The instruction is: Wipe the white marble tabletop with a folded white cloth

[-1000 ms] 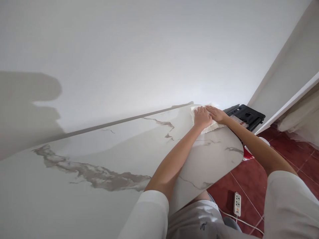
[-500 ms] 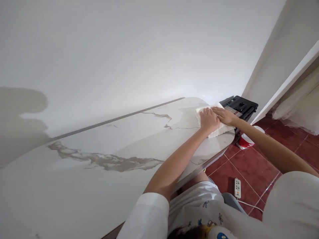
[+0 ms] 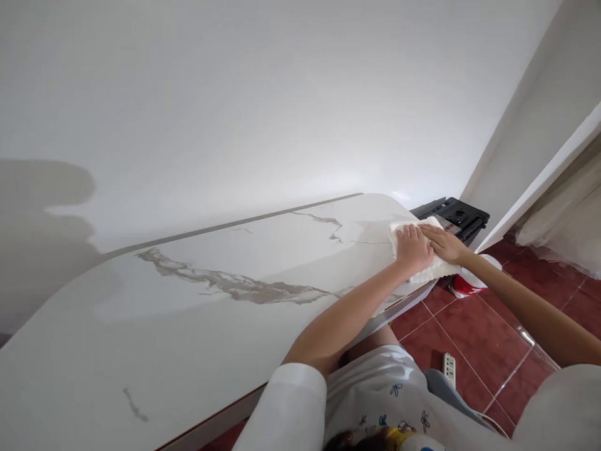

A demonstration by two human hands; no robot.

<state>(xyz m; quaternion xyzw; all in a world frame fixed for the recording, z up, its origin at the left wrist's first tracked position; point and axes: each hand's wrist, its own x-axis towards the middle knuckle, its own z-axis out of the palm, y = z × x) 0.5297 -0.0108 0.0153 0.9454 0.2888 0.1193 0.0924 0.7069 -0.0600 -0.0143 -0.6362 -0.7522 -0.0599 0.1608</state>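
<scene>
A white cloth [image 3: 425, 274] with a scalloped edge lies on the right end of a white marble-patterned table [image 3: 197, 351], reaching its near edge. My left hand [image 3: 413, 250] presses down on the cloth, fingers bent over it. Close beside it, my right hand [image 3: 444, 243] bears on the same cloth with fingers stretched toward the left hand. Both hands hold the cloth against the tabletop, and their palms are hidden.
A white wall [image 3: 282, 113] runs along the table's far side. Beyond the right end is a black case [image 3: 464, 216]. A red-and-white bucket [image 3: 469, 282] and a power strip [image 3: 449, 368] sit on the red tiled floor [image 3: 483, 335]. Pale curtain fabric [image 3: 558, 219] hangs at right.
Both hands and the cloth have slid toward the table's near right edge, now covering that corner. The view has shifted slightly, showing more of the table's left side.
</scene>
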